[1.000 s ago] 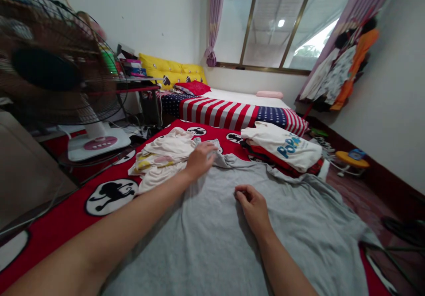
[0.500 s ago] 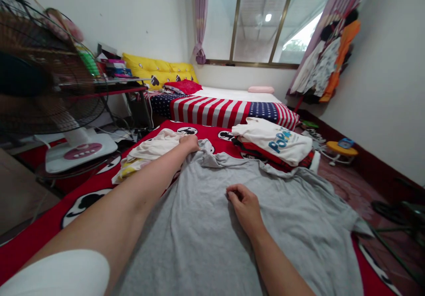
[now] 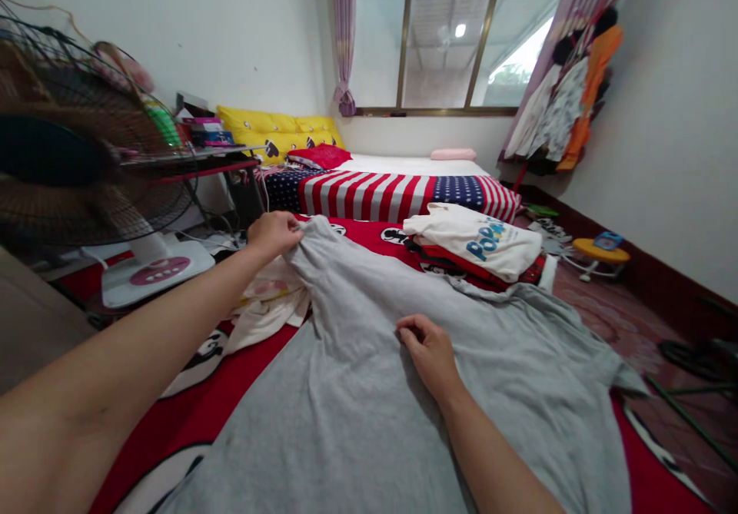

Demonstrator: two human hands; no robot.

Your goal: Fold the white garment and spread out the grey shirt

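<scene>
1. At far left stands one electric fan [image 3: 86, 168], its cage cut off by the frame edge, blades blurred and hard to make out; its white base [image 3: 158, 277] sits on the floor.
2. One left hand [image 3: 274, 233] reaches far forward on a straight arm, fingers pinched shut on the far edge of one grey T-shirt [image 3: 369, 391], lifting that edge off the bedding.
3. Just beneath that lifted edge lies one loose pile of cream clothes [image 3: 270, 303], partly hidden by the arm and the shirt; how many pieces it holds cannot be told.
4. The grey T-shirt is spread over the red patterned blanket [image 3: 213, 399] in the centre foreground, its near hem cut off at the bottom edge.
5. One right hand [image 3: 430, 349] rests on the middle of the shirt, fingers curled under and gripping a fold of the cloth, wrist bent. The two hands are well apart.
6. Behind lies one striped, starred bedcover [image 3: 403, 191].
7. Right of centre sits one folded white shirt with blue lettering [image 3: 476, 241], on top of red clothes that are mostly hidden.
8. At far right, several garments hang [image 3: 568, 107], too bunched to count.
</scene>
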